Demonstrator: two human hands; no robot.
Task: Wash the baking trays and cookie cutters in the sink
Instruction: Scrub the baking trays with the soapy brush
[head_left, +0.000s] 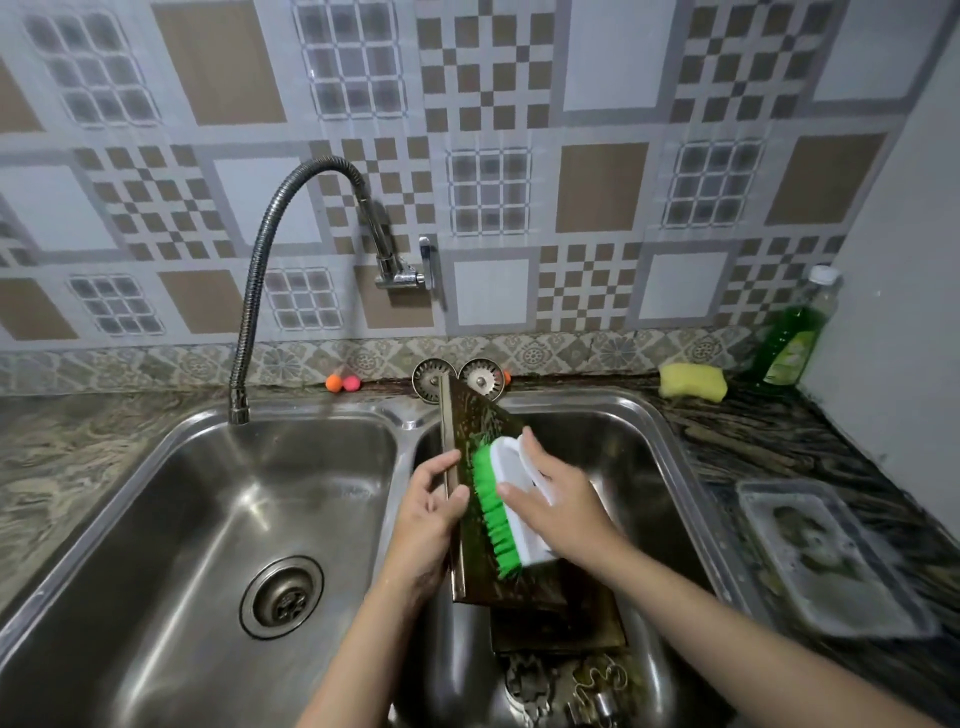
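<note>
Over the right basin of the sink (644, 415), a dark baking tray (475, 415) stands tilted on its edge, its wet, soapy face turned toward the scrubbing brush (511, 506). The left hand (426, 514) grips the tray's left rim, thumb in front and fingers curled behind, while the right hand (556, 506) is wrapped over the brush's white back, its green bristles pressed against the tray's face. A second tray (561, 623) lies lower in the same basin, and the metal cookie cutters (566, 691) sit in a jumble at the bottom, near the frame's edge. To scrub well, I judge the left hand should hold the rim firmly so the tray does not rock, and the strokes should run the full length, reaching the corners and the folded rim where residue gathers. A wet tray could slip, so bracing its lower edge helps. Further out, the faucet (260, 291) hangs over the left basin with no water visibly running; a yellow sponge (693, 382), a green soap bottle (789, 338) and a sudsy plastic container (831, 561) rest on the counter at right.
</note>
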